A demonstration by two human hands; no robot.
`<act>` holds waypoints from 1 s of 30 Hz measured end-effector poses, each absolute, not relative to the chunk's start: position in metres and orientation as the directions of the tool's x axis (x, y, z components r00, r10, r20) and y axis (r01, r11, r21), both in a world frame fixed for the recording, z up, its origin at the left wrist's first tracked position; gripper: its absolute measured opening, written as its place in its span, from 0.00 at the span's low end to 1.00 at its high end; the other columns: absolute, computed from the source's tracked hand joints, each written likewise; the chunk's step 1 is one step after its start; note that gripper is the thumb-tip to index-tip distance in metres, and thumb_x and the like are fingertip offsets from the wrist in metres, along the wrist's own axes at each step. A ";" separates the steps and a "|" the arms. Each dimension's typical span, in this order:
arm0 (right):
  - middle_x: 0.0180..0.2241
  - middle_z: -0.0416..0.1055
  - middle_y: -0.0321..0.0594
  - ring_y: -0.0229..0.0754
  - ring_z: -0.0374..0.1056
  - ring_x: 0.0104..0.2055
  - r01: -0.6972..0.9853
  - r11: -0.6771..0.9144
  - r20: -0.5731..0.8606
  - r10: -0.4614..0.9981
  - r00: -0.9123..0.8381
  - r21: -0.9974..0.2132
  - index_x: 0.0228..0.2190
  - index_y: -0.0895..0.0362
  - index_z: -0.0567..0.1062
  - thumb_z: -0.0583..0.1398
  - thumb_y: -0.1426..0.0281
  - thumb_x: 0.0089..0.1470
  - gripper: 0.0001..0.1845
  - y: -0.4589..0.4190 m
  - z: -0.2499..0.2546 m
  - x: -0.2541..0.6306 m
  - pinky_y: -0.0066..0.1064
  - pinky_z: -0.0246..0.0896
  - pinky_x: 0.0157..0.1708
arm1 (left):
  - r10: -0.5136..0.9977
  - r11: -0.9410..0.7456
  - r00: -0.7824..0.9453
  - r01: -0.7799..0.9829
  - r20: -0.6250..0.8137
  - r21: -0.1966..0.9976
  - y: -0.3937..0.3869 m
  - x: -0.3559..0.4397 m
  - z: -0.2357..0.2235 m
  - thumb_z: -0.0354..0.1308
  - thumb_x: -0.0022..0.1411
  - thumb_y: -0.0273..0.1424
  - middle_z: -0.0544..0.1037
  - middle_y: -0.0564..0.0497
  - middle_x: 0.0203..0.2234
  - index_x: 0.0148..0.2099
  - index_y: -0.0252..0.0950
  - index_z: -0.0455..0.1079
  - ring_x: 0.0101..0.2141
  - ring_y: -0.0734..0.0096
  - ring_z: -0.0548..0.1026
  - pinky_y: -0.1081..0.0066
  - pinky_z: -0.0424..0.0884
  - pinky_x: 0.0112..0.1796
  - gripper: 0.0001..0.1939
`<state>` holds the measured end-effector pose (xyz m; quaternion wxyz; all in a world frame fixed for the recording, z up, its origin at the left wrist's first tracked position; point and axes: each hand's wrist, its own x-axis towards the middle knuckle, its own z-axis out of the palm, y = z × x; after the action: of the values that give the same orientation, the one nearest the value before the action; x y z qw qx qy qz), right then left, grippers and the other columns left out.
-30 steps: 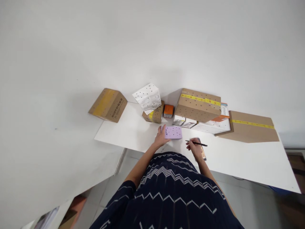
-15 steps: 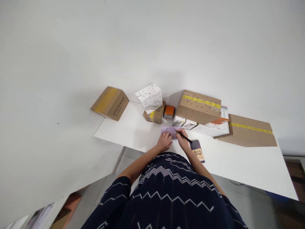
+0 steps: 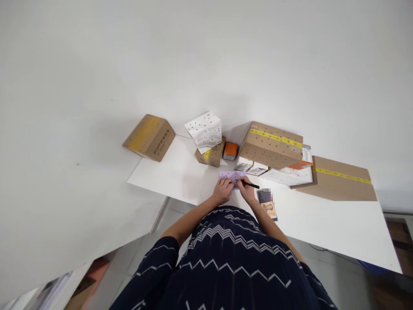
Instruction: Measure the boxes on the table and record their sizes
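Note:
A small purple sheet of paper (image 3: 228, 174) with dark marks lies near the table's front edge. My left hand (image 3: 222, 191) rests on its lower left part, fingers laid out and holding nothing. In my right hand (image 3: 247, 192) is a black pen (image 3: 252, 184), gripped near its lower end. The pen's back end points right, while its tip is over the paper, hidden by my fingers. Just right of that hand lies a phone (image 3: 265, 196) with a picture card (image 3: 269, 210) on its lower part.
Behind my hands stand a small orange box (image 3: 230, 149), a white box (image 3: 205, 133) tilted on a small brown carton (image 3: 209, 157), and a large taped carton (image 3: 272, 144) on white boxes. Other cartons stand at left (image 3: 150, 137) and right (image 3: 342, 178) on the white table (image 3: 322, 219).
The pen has swung to a flatter angle, its back end higher in view. My right hand has shifted slightly over the paper. My left hand has stayed nearly in place.

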<state>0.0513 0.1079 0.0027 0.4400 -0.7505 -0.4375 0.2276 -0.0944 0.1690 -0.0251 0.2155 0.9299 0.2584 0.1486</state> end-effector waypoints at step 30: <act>0.13 0.64 0.35 0.36 0.62 0.17 0.180 -0.696 -0.454 0.619 0.641 -0.695 0.20 0.55 0.64 0.50 0.64 0.53 0.13 0.052 -0.017 0.078 0.25 0.55 0.18 | 0.549 -0.776 0.819 0.424 0.169 0.466 0.168 -0.096 -0.020 0.49 0.57 0.28 0.68 0.42 0.48 0.52 0.38 0.68 0.52 0.56 0.62 0.56 0.58 0.53 0.20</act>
<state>0.0779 0.0521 -0.0167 0.3109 -0.8508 -0.2348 0.3526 -0.0962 0.1679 -0.0195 0.2085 0.9306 0.2614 0.1492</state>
